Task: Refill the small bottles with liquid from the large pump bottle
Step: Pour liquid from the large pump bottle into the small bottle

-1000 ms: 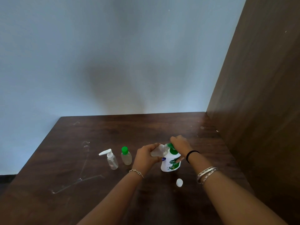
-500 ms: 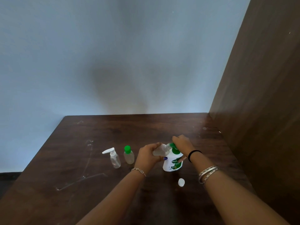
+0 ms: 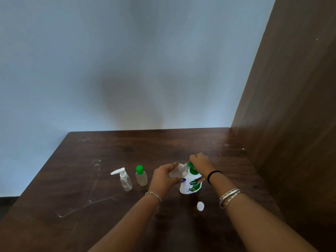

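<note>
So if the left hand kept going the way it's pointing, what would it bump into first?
The left hand points right, tilting a small clear bottle toward the large pump bottle. It would probably meet that pump bottle's green top first, under the right hand; depth is hard to judge.

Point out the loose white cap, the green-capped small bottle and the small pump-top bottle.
loose white cap (image 3: 200, 205), head view, on its top.
green-capped small bottle (image 3: 141, 178), head view, on its clear body.
small pump-top bottle (image 3: 126, 182), head view, on its clear body.
</note>
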